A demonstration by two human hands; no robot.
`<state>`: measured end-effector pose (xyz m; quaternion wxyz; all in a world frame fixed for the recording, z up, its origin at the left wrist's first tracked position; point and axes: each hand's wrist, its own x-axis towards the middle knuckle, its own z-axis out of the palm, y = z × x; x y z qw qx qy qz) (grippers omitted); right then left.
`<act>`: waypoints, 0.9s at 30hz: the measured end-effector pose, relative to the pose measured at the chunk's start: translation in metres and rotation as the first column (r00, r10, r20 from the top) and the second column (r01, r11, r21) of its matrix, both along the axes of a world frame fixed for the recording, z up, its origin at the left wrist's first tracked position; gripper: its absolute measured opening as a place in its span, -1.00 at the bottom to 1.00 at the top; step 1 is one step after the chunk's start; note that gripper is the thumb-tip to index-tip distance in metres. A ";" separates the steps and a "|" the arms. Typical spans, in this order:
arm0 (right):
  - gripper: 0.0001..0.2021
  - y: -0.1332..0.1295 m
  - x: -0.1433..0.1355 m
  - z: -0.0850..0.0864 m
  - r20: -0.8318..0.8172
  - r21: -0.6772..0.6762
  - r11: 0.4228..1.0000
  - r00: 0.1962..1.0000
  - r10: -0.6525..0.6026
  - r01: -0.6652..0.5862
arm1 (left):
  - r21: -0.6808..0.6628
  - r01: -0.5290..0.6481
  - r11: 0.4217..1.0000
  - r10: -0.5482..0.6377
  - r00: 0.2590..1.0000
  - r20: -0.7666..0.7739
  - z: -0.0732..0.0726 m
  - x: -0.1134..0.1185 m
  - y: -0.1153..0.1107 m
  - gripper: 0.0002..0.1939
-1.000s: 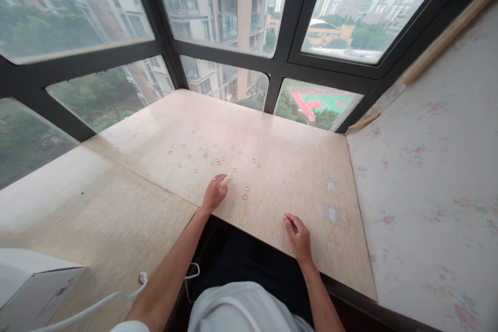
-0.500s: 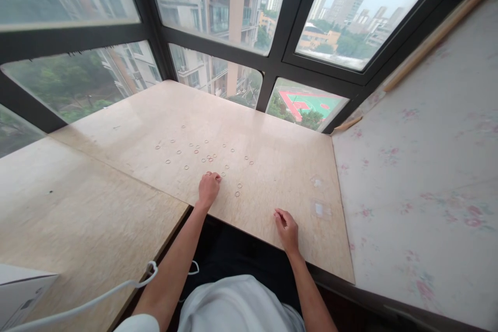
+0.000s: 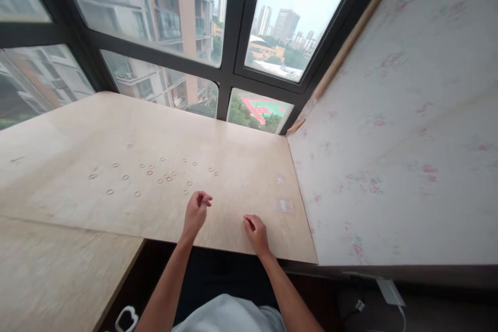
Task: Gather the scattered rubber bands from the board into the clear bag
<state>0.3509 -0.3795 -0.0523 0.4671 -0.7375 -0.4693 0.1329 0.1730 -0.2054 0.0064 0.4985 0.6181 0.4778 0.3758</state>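
Several small thin rings lie scattered on the beige tabletop, most of them pale, such as one pale ring, and a few reddish, such as a reddish ring. My left hand hovers at the near right side of the scatter, fingers curled in and thumb side to the right. Closest to it lies another pale ring. My right hand rests near the front edge, its thumb and fingers pinched together. Whatever either hand holds is hidden or too small to make out.
Two clear patches, one a clear square patch, are on the tabletop at right. A flowered wall bounds the right side, and dark-framed windows the back. A white looped object sits low at left, below the table edge.
The view has turned to the right. My left hand has moved right across the tabletop, toward my right hand, and now covers where two near rings lay. My right hand stays pinched.
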 end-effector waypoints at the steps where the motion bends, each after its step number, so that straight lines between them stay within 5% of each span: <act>1: -0.78 0.001 0.000 0.001 -0.005 0.005 1.000 1.000 0.004 -0.004 | -0.043 0.070 0.997 -0.067 0.996 0.063 0.003 0.013 -0.012 -0.79; 5: -0.80 0.002 0.001 0.006 -0.051 0.045 0.998 0.998 0.034 -0.031 | -0.099 0.345 0.933 -0.318 0.923 0.218 0.003 0.069 -0.059 -0.77; 9: -0.77 -0.008 0.002 0.013 -0.129 0.092 0.995 0.991 0.044 -0.032 | -0.121 0.487 0.865 -0.452 0.861 0.233 -0.004 0.107 -0.086 -0.73; 19: -0.73 -0.091 0.039 0.003 -0.417 0.091 0.985 0.904 -0.098 0.149 | -0.247 0.564 0.788 -0.539 0.825 0.168 -0.007 0.174 -0.094 -0.76; 23: -0.74 -0.095 0.046 0.002 -0.444 0.090 0.984 0.891 -0.097 0.153 | -0.194 0.582 0.790 -0.585 0.810 0.051 -0.003 0.214 -0.094 -0.82; 27: -0.79 -0.091 0.041 0.005 -0.289 0.108 0.992 0.957 -0.031 0.065 | -0.061 0.601 0.797 -0.598 0.770 -0.225 -0.001 0.244 -0.090 -0.78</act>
